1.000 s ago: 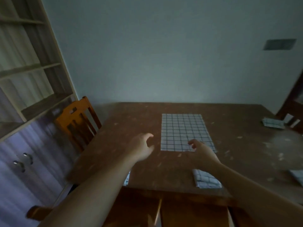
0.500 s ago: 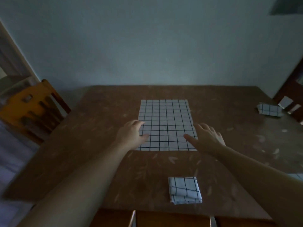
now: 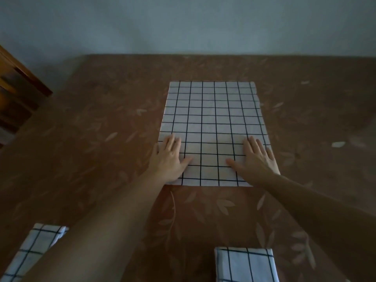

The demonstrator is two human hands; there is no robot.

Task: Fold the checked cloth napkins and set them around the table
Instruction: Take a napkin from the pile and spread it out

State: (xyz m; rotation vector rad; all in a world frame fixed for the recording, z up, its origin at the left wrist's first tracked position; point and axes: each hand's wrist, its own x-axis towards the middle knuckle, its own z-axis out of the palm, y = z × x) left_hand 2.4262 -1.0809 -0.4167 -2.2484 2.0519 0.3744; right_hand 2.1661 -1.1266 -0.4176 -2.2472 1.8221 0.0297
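The table [image 3: 101, 159], with its brown leaf-print top, carries everything here. Spread flat in the middle of it is the open napkin [image 3: 213, 123], running lengthwise toward the far edge. A folded napkin [image 3: 246, 265] sits at the near edge, and another checked one [image 3: 30, 255] is at the near left corner, half hidden by the forearm.

Left hand [image 3: 168, 159] and right hand [image 3: 258, 157] both lie flat with straight fingers, pressing down the near corners of the open napkin, gripping nothing.

Main risk imo: that top looks slick, so if one hand lifts its corner before the other, the cloth slides or skews and the fold lands crooked, grid lines not matching. Reaching forward, a forearm could also drag the folded napkin off the near edge.
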